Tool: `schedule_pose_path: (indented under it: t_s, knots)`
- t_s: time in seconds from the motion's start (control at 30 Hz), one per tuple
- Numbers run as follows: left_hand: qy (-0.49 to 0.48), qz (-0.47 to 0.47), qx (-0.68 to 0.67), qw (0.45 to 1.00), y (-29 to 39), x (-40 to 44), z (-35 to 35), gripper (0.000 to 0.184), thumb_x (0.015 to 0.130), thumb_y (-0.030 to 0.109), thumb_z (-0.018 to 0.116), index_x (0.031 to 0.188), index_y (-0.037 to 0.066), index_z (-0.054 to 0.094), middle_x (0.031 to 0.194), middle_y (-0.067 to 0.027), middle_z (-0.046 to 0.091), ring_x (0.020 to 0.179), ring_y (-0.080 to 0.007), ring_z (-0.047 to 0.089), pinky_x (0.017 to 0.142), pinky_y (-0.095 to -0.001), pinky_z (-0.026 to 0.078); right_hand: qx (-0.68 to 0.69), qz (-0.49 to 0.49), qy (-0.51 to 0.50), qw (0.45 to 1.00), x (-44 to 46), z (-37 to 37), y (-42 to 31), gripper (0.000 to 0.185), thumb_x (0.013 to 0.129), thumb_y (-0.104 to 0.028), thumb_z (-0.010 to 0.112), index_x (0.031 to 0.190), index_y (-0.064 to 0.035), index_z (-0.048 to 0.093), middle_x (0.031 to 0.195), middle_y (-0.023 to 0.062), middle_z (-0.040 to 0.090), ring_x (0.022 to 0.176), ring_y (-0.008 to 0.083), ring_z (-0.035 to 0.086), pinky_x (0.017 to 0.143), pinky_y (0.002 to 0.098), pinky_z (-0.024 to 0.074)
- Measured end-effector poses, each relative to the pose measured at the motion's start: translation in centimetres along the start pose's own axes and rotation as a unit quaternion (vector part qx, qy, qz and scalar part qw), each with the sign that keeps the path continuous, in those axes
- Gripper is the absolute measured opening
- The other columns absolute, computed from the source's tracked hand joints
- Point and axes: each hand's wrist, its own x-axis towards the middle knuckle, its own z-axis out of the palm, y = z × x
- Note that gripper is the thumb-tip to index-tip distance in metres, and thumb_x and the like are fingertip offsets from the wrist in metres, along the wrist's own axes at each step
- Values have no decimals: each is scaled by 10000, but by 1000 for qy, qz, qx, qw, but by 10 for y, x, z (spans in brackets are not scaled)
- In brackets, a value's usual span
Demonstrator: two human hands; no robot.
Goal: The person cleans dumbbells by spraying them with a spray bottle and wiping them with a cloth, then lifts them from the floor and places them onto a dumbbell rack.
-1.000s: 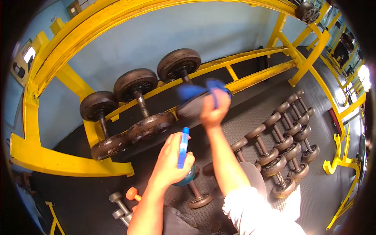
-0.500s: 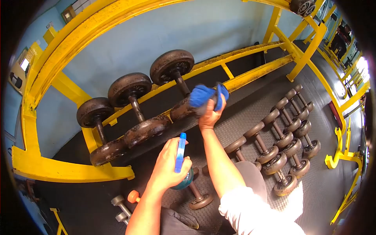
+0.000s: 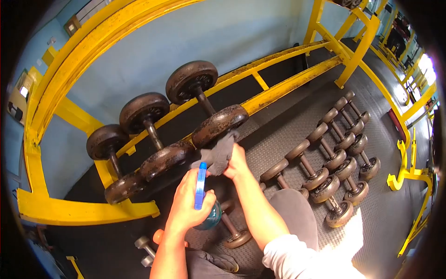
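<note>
My left hand [image 3: 186, 201] is wrapped round a spray bottle with a blue trigger head [image 3: 200, 186] and a teal, see-through body [image 3: 213, 217]. My right hand [image 3: 238, 162] is closed on a crumpled grey cloth [image 3: 219, 154]. That cloth lies just below the near head of a worn, dark dumbbell [image 3: 220, 125] on the yellow rack; whether it touches the head I cannot tell. To the left on the rack rest a middle dumbbell [image 3: 167, 160] and a left one [image 3: 124, 187], both with chipped, rusty-looking surfaces.
The yellow rack [image 3: 88, 214] curves along a blue wall [image 3: 232, 37]. Several dumbbells [image 3: 316, 179] stand in rows on the black textured floor at right, close to my knee [image 3: 292, 211]. A grey dumbbell [image 3: 146, 251] and an orange one [image 3: 158, 236] lie by my left forearm.
My right hand has moved down and left from the right dumbbell's near head, with the cloth now showing grey instead of blue. My left hand and the spray bottle have shifted slightly left.
</note>
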Motion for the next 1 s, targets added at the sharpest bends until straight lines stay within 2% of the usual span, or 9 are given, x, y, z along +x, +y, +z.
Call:
schedule_pose_path:
  t_s: [0.07,0.13,0.27,0.4,0.47,0.5,0.73,0.8,1.0]
  knots:
    - [-7,20,28,999,-1,1,-2,424,717,126,641,1119,33,544,998,-123,607,853,-231,616,751,-338,500,-165,-147,90,971,10,3,11,254,937,-207,500,963,13,624,839,130,654,781,223,651,690,376,507]
    - [-3,36,32,999,1,3,-2,414,728,130,641,1119,34,544,990,-119,602,839,-233,612,741,-339,501,-389,-322,157,849,12,2,42,347,921,-244,501,1004,73,617,920,258,670,934,382,646,816,416,485]
    - [-8,13,1,1000,4,-1,2,414,730,131,642,1120,34,547,1013,-136,609,891,-255,622,780,-350,494,-556,-182,124,801,7,1,29,317,867,-259,550,948,31,648,937,258,671,930,413,648,814,450,496]
    - [3,33,22,999,2,-6,1,419,725,127,643,1122,33,546,1022,-142,612,934,-266,617,799,-363,494,-390,-426,57,814,5,-3,30,183,801,-154,576,891,-11,648,854,201,670,826,392,653,764,466,512]
    - [13,49,14,999,2,-4,2,422,724,126,645,1123,34,545,1022,-134,608,919,-256,612,793,-357,492,-471,-553,38,687,23,-18,51,193,796,-136,565,944,-42,645,923,198,666,862,393,643,782,467,509]
    - [13,53,13,998,2,-2,4,422,724,126,645,1123,34,545,1022,-134,608,919,-256,612,793,-357,492,-562,-467,33,682,29,-30,63,228,790,-143,574,997,-72,636,981,205,653,889,408,629,808,479,502]
    - [9,14,36,999,2,-3,5,433,724,128,647,1132,31,540,1017,-116,600,854,-218,600,756,-336,494,-404,-351,146,832,22,-26,40,450,864,-194,490,1186,119,517,1191,348,556,1133,461,541,958,444,438]
    - [10,33,32,999,3,0,4,432,728,129,644,1135,31,540,1024,-119,602,848,-222,604,748,-337,497,-415,-397,225,787,53,-28,79,465,960,-180,446,1345,65,355,1284,265,511,1203,367,507,1013,402,390]
    - [14,36,19,999,8,-3,4,433,722,146,645,1126,24,548,1062,-158,604,996,-324,610,873,-394,474,-43,-205,242,947,72,-37,-19,388,947,-257,479,1238,-10,545,1184,52,589,1063,184,554,929,353,465]
